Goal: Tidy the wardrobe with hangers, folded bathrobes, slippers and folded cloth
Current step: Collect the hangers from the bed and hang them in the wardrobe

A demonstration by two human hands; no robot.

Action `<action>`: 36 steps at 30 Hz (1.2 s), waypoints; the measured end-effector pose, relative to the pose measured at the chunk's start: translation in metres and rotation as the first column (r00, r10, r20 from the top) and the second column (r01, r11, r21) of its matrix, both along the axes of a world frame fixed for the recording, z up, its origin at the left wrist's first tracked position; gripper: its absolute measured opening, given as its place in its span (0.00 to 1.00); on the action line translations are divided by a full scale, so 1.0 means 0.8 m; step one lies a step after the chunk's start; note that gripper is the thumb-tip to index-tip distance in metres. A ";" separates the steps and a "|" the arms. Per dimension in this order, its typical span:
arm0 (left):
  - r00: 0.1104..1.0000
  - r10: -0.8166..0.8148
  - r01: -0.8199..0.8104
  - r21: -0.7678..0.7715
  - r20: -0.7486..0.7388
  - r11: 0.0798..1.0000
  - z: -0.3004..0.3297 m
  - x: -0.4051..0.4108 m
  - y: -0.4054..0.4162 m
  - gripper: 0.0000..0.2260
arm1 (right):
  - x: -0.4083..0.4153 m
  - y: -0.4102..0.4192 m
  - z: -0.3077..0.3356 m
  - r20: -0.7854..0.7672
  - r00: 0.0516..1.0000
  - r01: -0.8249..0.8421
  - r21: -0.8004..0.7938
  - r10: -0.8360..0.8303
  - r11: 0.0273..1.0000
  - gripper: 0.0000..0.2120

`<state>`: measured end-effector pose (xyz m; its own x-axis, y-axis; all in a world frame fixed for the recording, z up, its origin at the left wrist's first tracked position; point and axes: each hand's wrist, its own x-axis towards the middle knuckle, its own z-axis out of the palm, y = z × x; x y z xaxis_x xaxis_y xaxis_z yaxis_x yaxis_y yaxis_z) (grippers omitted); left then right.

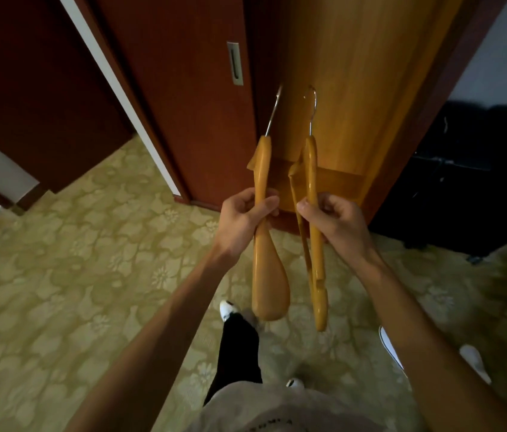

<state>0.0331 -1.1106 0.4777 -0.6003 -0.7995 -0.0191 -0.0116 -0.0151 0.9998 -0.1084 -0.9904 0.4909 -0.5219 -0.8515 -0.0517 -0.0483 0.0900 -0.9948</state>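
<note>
My left hand point(243, 216) and right hand point(333, 221) each grip a glossy yellow wooden hanger, the broad-shouldered hanger point(266, 244) and the slimmer hanger point(314, 232); I should keep the metal hooks upright and apart approaching the open wooden wardrobe point(355, 88).

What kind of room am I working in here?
Probably a hotel room's entry: an open wooden wardrobe with a sliding door, floral carpet, and matching wooden hangers held in both hands.

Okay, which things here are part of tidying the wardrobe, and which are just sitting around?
Part of the job:
- broad wooden hanger, gripped by the left hand
- slimmer wooden hanger, gripped by the right hand
- open wardrobe, its sliding door

Just lying about:
- white slipper on the patterned carpet
- dark furniture to the right
</note>
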 end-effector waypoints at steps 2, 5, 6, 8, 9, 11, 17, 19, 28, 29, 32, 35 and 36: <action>1.000 -0.019 0.019 0.010 -0.006 1.000 -0.003 -0.022 -0.039 0.06 | -0.022 -0.040 -0.002 0.008 1.000 0.010 0.010 -0.010 1.000 0.06; 0.999 -0.033 0.033 0.026 -0.004 0.999 -0.008 -0.060 -0.104 0.06 | -0.055 -0.107 -0.004 0.005 1.000 0.015 0.016 -0.015 1.000 0.06; 0.999 -0.038 0.038 0.029 -0.005 0.999 -0.010 -0.073 -0.129 0.06 | -0.066 -0.131 -0.002 -0.004 1.000 0.017 0.020 -0.016 1.000 0.07; 0.998 -0.057 0.058 0.030 -0.020 0.998 -0.012 -0.102 -0.183 0.09 | -0.090 -0.182 0.003 -0.019 0.999 0.026 0.025 -0.025 0.999 0.08; 0.997 -0.074 0.075 0.028 -0.030 0.997 -0.012 -0.119 -0.211 0.11 | -0.102 -0.209 0.007 -0.027 0.999 0.037 0.021 -0.037 0.999 0.09; 0.992 -0.121 0.122 0.025 -0.046 0.992 -0.006 -0.151 -0.264 0.12 | -0.126 -0.259 0.017 -0.044 0.997 0.065 -0.002 -0.065 0.998 0.10; 0.974 -0.201 0.201 -0.007 -0.104 0.979 0.032 -0.238 -0.405 0.10 | -0.202 -0.394 0.058 -0.109 0.984 0.138 -0.013 -0.139 0.990 0.13; 0.970 -0.221 0.219 -0.024 -0.105 0.975 0.046 -0.266 -0.442 0.09 | -0.228 -0.427 0.068 -0.114 0.981 0.155 -0.020 -0.156 0.988 0.12; 0.955 -0.230 0.216 -0.093 -0.185 0.972 0.120 -0.418 -0.553 0.09 | -0.375 -0.540 0.128 -0.181 0.960 0.191 -0.125 -0.212 0.974 0.13; 0.954 -0.226 0.211 -0.094 -0.196 0.973 0.129 -0.434 -0.561 0.09 | -0.391 -0.549 0.138 -0.192 0.957 0.193 -0.137 -0.217 0.972 0.11; 0.956 -0.212 0.187 -0.134 -0.205 0.973 0.158 -0.481 -0.586 0.10 | -0.429 -0.575 0.169 -0.211 0.952 0.191 -0.162 -0.223 0.968 0.09; 0.951 -0.173 0.136 -0.153 -0.258 0.979 0.192 -0.514 -0.610 0.11 | -0.456 -0.598 0.199 -0.237 0.940 0.199 -0.200 -0.244 0.959 0.10; 0.946 -0.160 0.121 -0.151 -0.281 0.981 0.205 -0.521 -0.617 0.12 | -0.463 -0.604 0.209 -0.257 0.932 0.206 -0.207 -0.256 0.956 0.10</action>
